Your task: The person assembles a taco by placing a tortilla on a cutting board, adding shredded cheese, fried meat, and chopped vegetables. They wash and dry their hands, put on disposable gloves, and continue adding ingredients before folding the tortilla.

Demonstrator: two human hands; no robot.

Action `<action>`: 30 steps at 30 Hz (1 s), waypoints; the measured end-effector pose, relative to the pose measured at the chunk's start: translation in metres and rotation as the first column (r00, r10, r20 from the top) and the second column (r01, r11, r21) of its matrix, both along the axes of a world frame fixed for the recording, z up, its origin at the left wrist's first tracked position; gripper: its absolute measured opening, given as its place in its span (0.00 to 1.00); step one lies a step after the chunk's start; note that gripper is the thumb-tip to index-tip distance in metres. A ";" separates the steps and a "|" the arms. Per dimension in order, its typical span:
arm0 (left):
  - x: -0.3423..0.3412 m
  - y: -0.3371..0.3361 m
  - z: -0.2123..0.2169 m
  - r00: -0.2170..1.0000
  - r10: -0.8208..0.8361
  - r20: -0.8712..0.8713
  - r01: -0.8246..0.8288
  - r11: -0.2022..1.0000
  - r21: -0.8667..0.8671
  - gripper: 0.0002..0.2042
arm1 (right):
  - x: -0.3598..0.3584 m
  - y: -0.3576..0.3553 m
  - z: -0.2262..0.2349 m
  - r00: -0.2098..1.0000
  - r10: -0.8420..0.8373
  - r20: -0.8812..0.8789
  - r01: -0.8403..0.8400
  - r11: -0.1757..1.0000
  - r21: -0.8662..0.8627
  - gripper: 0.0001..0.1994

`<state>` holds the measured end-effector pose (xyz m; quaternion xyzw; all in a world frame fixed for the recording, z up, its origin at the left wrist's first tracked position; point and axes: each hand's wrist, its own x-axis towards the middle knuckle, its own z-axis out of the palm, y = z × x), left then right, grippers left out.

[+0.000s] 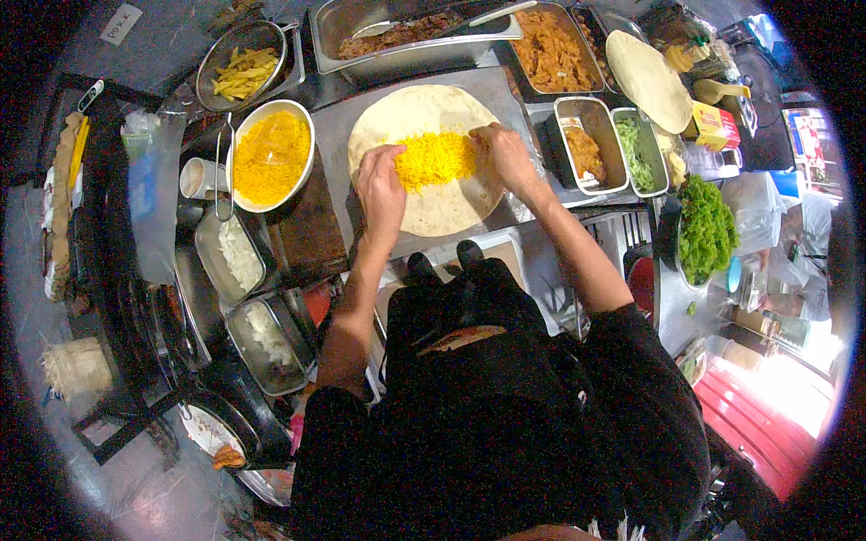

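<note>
A large round flour tortilla lies flat on a metal work surface. Across its middle runs a band of yellow rice. At the left end of the rice is my left hand, its bent fingers a little apart and touching the grains. My right hand is at the other end, fingers drawn together and pointing down near the rice and the tortilla's right side. Whatever may be between those fingertips is hidden. Left of the tortilla stands a white oval bowl of yellow rice.
Behind are a steel pan of browned meat and a tray of orange-brown filling. Another tortilla lies at far right. Smaller containers hold shredded greens and chopped white pieces. Lettuce stands right, fries far left.
</note>
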<state>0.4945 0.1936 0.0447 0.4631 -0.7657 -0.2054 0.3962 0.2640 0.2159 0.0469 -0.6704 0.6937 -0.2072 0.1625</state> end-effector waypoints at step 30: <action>0.025 0.016 -0.005 0.945 0.323 -0.058 -0.309 0.935 0.175 0.19 | 0.074 -0.084 0.011 0.791 0.582 -0.188 -0.605 0.791 -0.094 0.18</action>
